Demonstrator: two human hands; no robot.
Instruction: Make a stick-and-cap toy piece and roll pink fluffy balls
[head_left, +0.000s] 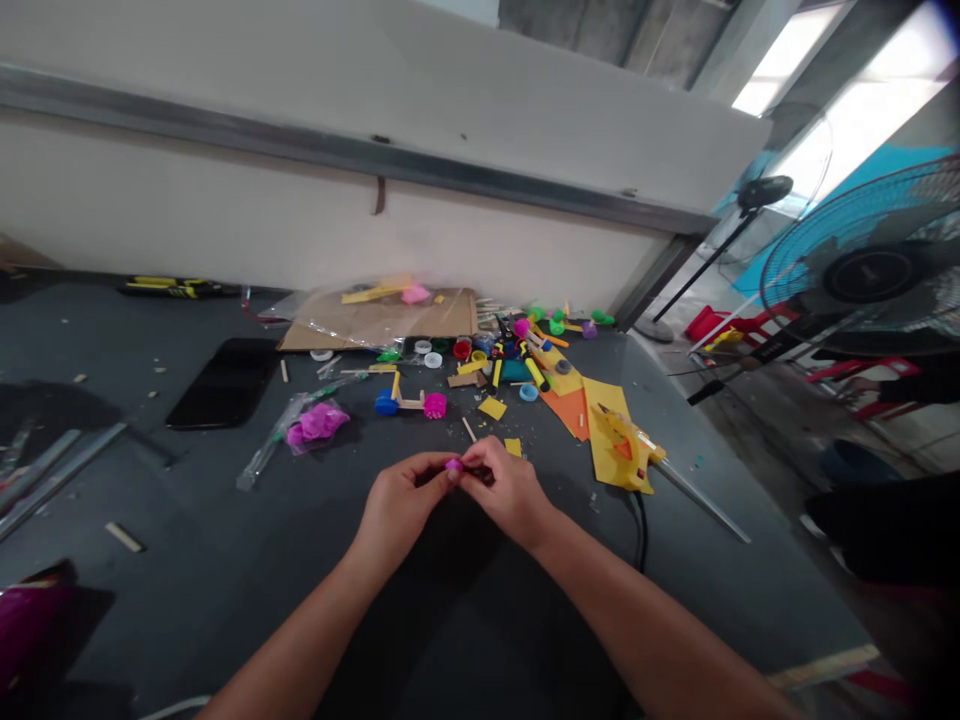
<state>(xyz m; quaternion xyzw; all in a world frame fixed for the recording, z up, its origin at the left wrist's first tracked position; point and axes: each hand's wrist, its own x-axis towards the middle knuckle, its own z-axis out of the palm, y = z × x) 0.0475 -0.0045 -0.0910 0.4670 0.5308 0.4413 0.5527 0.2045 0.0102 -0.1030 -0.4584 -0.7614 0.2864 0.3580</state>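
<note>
Over the near middle of the dark table, my left hand [401, 500] is closed in a pinch on a small pink-purple lump [453, 465] that looks like modelling clay. My right hand [508, 490] meets it from the other side, thumb and forefinger pressed on the same lump. The fingers cover most of it. Just beyond the right fingertips a thin wooden stick [469, 430] points away. Past the left hand sits a small stick construction [410, 403] with a blue end and a pink end. An opened clear bag of purple clay [316, 425] lies to its left.
A yellow hot glue gun [630, 450] rests on yellow sheets at the right, its cord running toward me. Farther back are pliers [517, 360], bottle caps [433, 360] and cardboard [442, 315]. A black phone [223, 383] lies left. A fan [870, 270] stands beyond the table's right edge.
</note>
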